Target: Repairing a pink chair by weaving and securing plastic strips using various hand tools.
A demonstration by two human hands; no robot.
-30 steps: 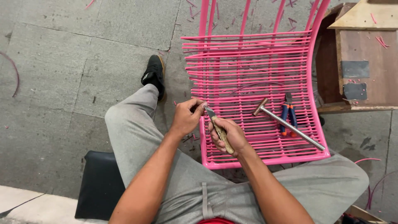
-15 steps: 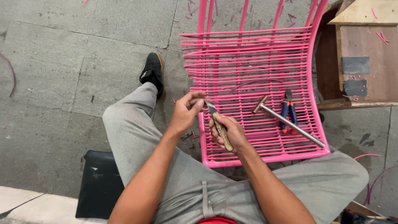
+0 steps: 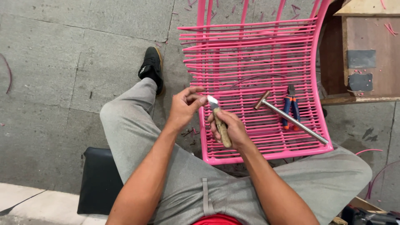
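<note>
A pink chair frame (image 3: 310,121) woven with pink cord lies flat between my knees. My right hand (image 3: 231,129) grips a knife (image 3: 220,123) by its wooden handle, short blade pointing up and to the left over the frame's left edge. My left hand (image 3: 184,107) hovers just left of the blade, thumb and fingers pinched close to its tip; whether they pinch a cord I cannot tell. A metal hammer (image 3: 289,117) and blue-and-orange pliers (image 3: 291,106) rest on the woven cords to the right.
I sit on a black cushion (image 3: 98,181) on a grey concrete floor, left leg stretched out with a black shoe (image 3: 151,68). A brown wooden box (image 3: 362,50) stands at the upper right. Pink cord scraps litter the floor.
Both hands have kept working at the frame's left edge. My left fingers have shifted slightly, staying near the knife tip. Hammer and pliers have not moved.
</note>
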